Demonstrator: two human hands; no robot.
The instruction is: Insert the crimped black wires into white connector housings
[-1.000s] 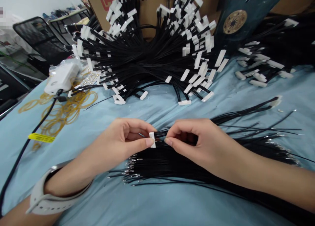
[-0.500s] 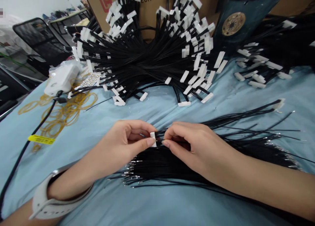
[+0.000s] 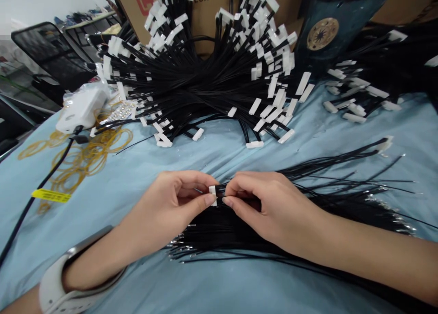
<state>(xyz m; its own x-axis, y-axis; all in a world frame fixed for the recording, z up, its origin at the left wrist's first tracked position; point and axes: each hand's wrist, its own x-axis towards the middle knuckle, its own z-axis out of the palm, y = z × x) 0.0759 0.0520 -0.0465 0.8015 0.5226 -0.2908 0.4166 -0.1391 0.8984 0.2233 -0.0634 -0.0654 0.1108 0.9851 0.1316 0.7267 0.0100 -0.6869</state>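
Observation:
My left hand (image 3: 173, 206) pinches a small white connector (image 3: 212, 193) between thumb and forefinger. My right hand (image 3: 263, 204) is closed in a pinch on thin black wires (image 3: 228, 190) that run into that connector. Both hands hover over a loose bundle of black wires with bare metal tips (image 3: 219, 234) lying on the blue cloth (image 3: 219, 286). A pale watch (image 3: 56, 286) sits on my left wrist.
A big heap of finished black wires with white connectors (image 3: 212, 76) lies behind the hands, a smaller heap (image 3: 362, 95) at the right. Yellow rubber bands (image 3: 82, 154), a white charger (image 3: 80, 108) with black cable and cardboard boxes (image 3: 205, 8) are at the left and back.
My right hand has closed in on the connector, its fingertips now touching my left hand's. The view has shifted slightly; the wire bundle lies as before.

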